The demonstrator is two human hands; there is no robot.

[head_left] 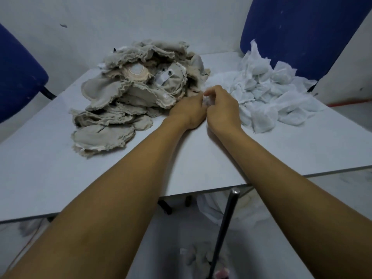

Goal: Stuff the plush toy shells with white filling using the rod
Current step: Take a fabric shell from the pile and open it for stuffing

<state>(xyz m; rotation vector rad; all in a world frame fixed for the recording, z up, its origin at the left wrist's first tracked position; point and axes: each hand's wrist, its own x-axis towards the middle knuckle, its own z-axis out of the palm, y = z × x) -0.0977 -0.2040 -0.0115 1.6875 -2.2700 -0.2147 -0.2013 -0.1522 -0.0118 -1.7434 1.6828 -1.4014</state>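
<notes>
I see both hands meeting mid-table: left hand [190,112] and right hand [222,109] curl together, pinching a small white tuft [206,101]. Plush shells [132,93] heap far left, filling [269,91] far right. The rod [225,228] stands near, below the table [60,174] edge.

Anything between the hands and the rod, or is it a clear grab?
Nothing lies on the rod, but it stands below the table edge, under the right forearm. Both hands are far up the tabletop, pinching white filling beside the shells.

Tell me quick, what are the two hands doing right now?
Left hand: fingers curled, pinching a bit of white filling.
Right hand: fingers curled, pinching the same bit of filling.
</notes>
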